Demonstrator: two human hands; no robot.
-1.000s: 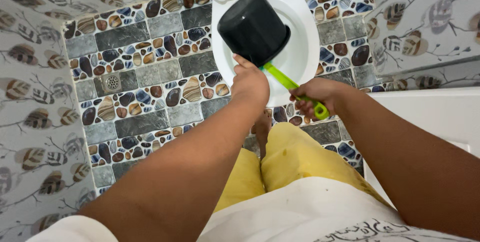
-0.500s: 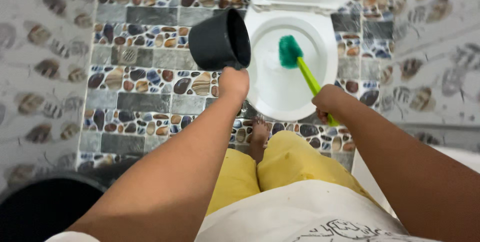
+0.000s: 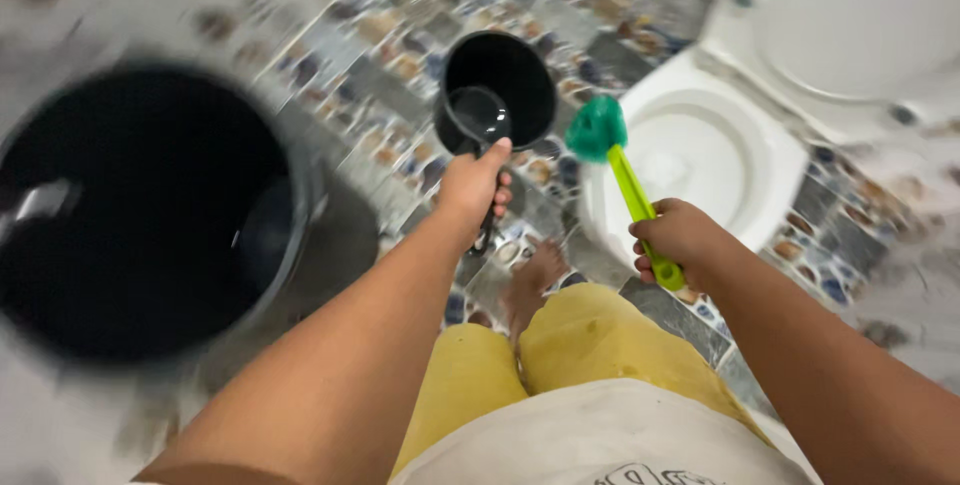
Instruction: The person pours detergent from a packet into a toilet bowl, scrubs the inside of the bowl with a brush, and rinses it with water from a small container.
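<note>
My left hand [image 3: 472,185] grips the handle of a black plastic scoop [image 3: 497,92], held mouth-up over the pebble-patterned floor between the bucket and the toilet. My right hand [image 3: 682,238] is closed around the green handle of a toilet brush [image 3: 610,145]; its teal bristle head is raised at the left rim of the white toilet bowl [image 3: 745,180]. The toilet lid [image 3: 860,30] stands open at the upper right. The picture is blurred by head motion.
A large black bucket [image 3: 140,210] stands on the floor at the left. My bare foot [image 3: 530,280] and yellow trousers [image 3: 560,350] are below the hands. Pebble-patterned tiles [image 3: 390,45] cover the floor.
The view swung left, bringing the black bucket into sight. My left hand carried the scoop away from the toilet bowl and turned it mouth-up. The brush head rose out of the bowl.
</note>
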